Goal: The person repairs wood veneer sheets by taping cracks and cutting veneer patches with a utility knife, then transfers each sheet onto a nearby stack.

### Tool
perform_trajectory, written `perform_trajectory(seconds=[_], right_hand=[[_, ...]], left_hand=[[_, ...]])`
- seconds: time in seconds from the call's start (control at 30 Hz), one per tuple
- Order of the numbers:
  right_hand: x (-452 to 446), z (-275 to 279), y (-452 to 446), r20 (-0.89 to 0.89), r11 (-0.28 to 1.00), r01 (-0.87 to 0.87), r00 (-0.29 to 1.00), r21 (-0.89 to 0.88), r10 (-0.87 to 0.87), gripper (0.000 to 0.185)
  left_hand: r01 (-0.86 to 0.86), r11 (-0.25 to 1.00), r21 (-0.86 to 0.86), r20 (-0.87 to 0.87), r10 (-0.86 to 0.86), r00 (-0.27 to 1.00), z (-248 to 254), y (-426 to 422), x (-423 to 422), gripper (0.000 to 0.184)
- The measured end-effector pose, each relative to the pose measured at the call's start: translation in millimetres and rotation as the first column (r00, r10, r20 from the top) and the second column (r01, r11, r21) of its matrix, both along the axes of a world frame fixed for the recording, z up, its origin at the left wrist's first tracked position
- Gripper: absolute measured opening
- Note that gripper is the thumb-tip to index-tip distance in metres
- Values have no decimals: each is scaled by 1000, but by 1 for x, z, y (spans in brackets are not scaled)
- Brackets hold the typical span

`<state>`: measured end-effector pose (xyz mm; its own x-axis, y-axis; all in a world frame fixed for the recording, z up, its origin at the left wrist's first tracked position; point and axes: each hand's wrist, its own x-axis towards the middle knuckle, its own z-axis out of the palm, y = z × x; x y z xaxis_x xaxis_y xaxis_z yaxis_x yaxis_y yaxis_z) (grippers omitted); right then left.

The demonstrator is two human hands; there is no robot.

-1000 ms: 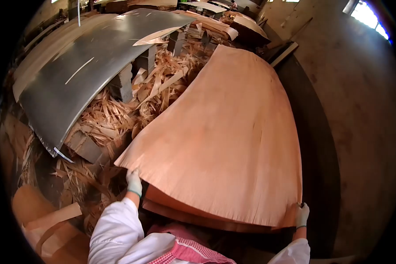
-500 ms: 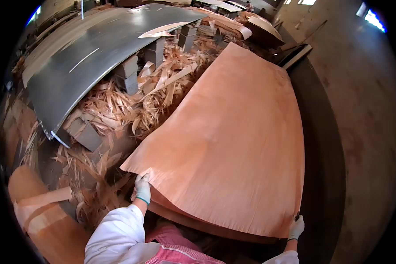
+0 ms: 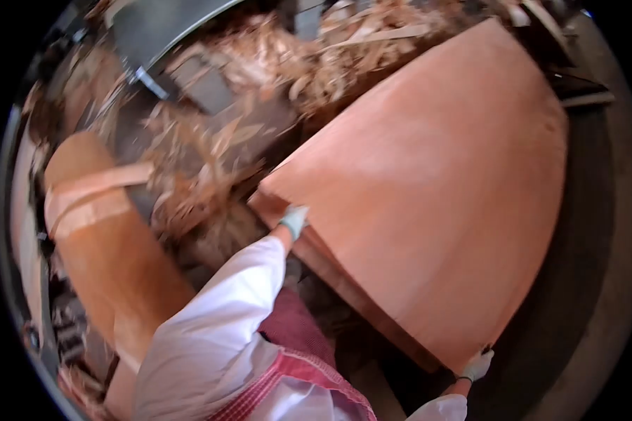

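Observation:
A large reddish wood veneer sheet [image 3: 421,175] lies over a stack of similar sheets [image 3: 351,288], whose layered edge shows beneath its near side. My left hand [image 3: 295,219], in a pale glove, is closed on the sheet's near edge toward the left corner. At the near right corner my gloved right hand [image 3: 477,366] grips the same sheet. Something small and dark shows at the right fingertips; I cannot make out what it is. Motion blurs the view slightly.
Left of me stands a rolled or curved veneer piece [image 3: 112,259] with a pale strip across it. Torn veneer scraps [image 3: 203,161] litter the floor ahead. Beyond are a grey block [image 3: 203,84] and a dark metal-like sheet [image 3: 161,24].
My view has swung left and down, so the veneer sheet appears farther right and turned. Its near edge now sits closer to the stack. Both hands still hold it.

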<state>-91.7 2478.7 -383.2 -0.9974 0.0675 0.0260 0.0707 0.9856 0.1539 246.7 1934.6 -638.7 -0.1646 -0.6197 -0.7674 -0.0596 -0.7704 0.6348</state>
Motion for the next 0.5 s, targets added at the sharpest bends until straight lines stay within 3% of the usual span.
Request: perform_trajectory(seconds=[0.07,0.13,0.23,0.33,0.47,0.5], right_hand=[[-4,-17,6,49,1000,1,999,25,-2,42],[-1,-32,1,119,983,55,990,177,-76,42],[-4,-63,7,193,967,12,979,254,-63,41],[-9,-97,21,246,955,21,964,295,-98,43],[-16,-136,30,298,967,15,950,255,-93,49],[-22,-145,40,328,969,-1,941,248,-83,53]], left_hand=[[-58,993,104,157,42,987,-7,8,1,27],[-125,968,218,204,80,976,-71,13,12,31],[-97,961,259,278,22,960,-96,20,14,30],[-128,978,162,265,82,961,-86,19,13,26],[-239,949,204,267,181,946,-111,17,12,20],[-151,969,197,245,100,964,-115,15,14,21]])
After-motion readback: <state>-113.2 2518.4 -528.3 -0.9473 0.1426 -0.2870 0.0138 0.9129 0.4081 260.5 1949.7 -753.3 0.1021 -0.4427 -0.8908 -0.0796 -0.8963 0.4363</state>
